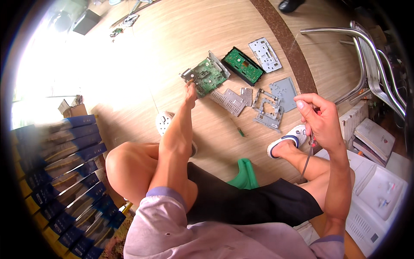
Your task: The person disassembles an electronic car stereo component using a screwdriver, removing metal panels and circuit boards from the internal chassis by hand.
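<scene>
My left hand (190, 92) reaches far forward, its fingers closed at the near left corner of a green circuit board (208, 77) with a metal bracket along one side. Its fingertips are small in the picture. Raised at the right, my right hand (322, 123) is closed around a screwdriver (307, 162) with a red handle; its thin shaft points down toward my leg. Beside the board lies a black frame with another green circuit board (244, 64) in it. Perforated metal plates (230, 102) lie just nearer to me.
A pale metal panel (265, 55), a grey plate (283, 93) and a metal bracket frame (268, 111) lie on the tiled floor. Between my legs is a green plastic stool (245, 175). Stacked blue boxes (73, 172) stand left, a metal chair (366, 56) and a white case (371, 203) right.
</scene>
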